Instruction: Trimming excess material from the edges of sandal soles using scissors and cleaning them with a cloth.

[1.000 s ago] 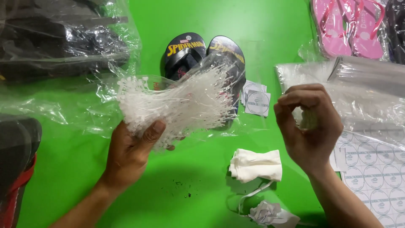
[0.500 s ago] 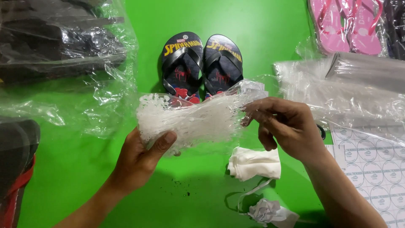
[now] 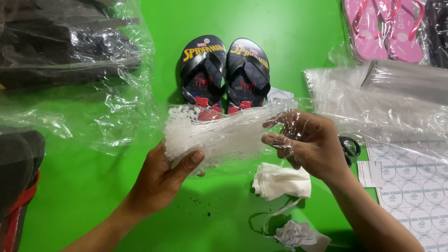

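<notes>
A clear plastic bag (image 3: 224, 135) stuffed with a bundle of thin white plastic fasteners sits at the centre of the frame, held above the green table (image 3: 93, 196). The left hand (image 3: 161, 175) grips the bag's lower left end, thumb pressed over the front and fingers curled behind. The right hand (image 3: 308, 142) meets the bag's right end; its fingers are bent and pinch the loose clear film there, some of it draped over the fingertips.

Just above the bag, a pair of small dark blue flip-flops (image 3: 226, 72) lies side by side, their lower ends hidden behind the bag. Below the right hand rests a folded white cloth (image 3: 282, 182), and a crumpled grey scrap (image 3: 296, 233) lies near the bottom edge. Black scissors (image 3: 349, 148) peek out beside the right wrist. A sheet of round stickers (image 3: 415, 186) fills the lower right. Pink flip-flops (image 3: 385, 28) lie at the upper right, a stack of clear bags (image 3: 387, 98) beneath them, and bagged dark sandals (image 3: 65, 46) at the upper left.
</notes>
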